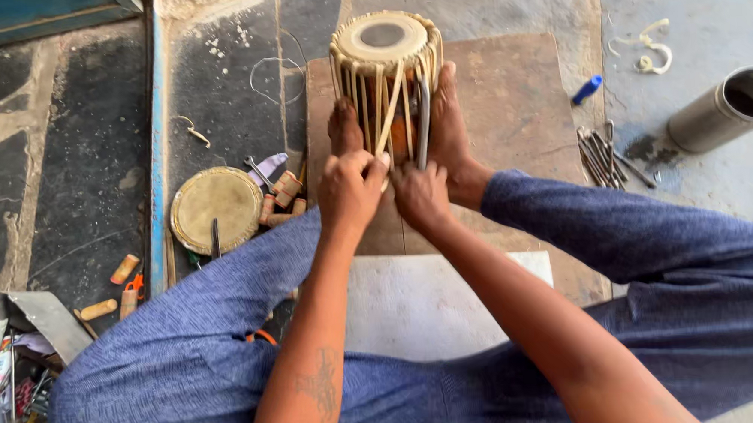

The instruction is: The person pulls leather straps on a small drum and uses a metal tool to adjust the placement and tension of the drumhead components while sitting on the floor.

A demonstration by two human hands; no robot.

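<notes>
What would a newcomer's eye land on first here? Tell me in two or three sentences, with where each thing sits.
At top centre stands a small drum laced with pale straps, braced between the person's bare feet. Just below it, the left hand and right hand are fisted together on a strap at the drum's near side. To the left a round drumhead disc lies on the floor, and at the far right a grey metal cylinder lies on its side.

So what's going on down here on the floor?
A person sits on the floor with a small drum lying on a board, steadied between both bare feet. The left hand and right hand are both closed on the pale straps laced along the drum's side. A loose round drumhead, wooden pegs and metal tools lie around.
</notes>
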